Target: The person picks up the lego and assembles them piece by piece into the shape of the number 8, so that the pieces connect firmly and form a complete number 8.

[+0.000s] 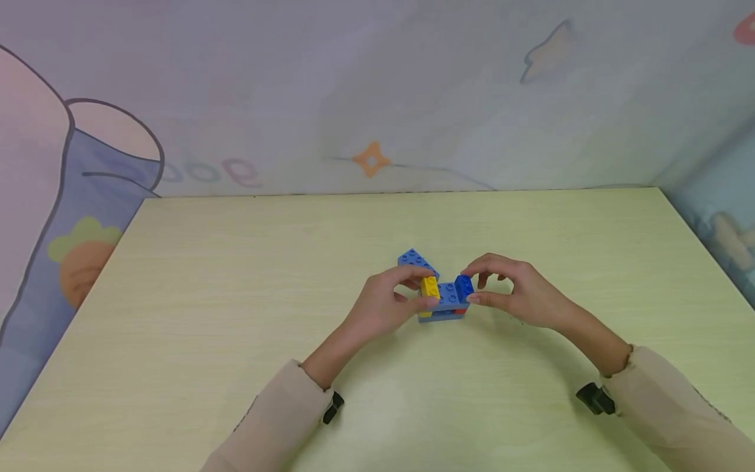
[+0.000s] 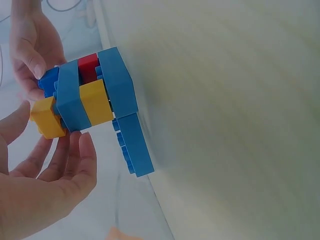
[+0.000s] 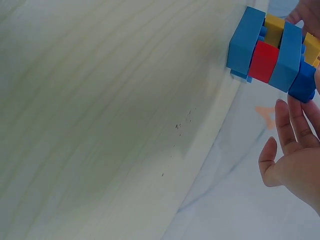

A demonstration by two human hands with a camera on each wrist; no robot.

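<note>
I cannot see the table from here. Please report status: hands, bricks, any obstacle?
Left hand pinches yellow brick. Right hand pinches dark blue brick. Both bricks top the stack. Loose blue brick behind; nothing blocking.

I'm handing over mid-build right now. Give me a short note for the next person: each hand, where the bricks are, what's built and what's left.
Left hand: pinches the yellow brick on top of the brick stack.
Right hand: pinches the dark blue brick at the stack's other end.
Stack: stands mid-table; light blue plates sandwich a red brick and a yellow one.
Loose: light blue brick just behind the stack.
Done: layers stacked. Left, probably: press the two top bricks home, add the loose one.
</note>
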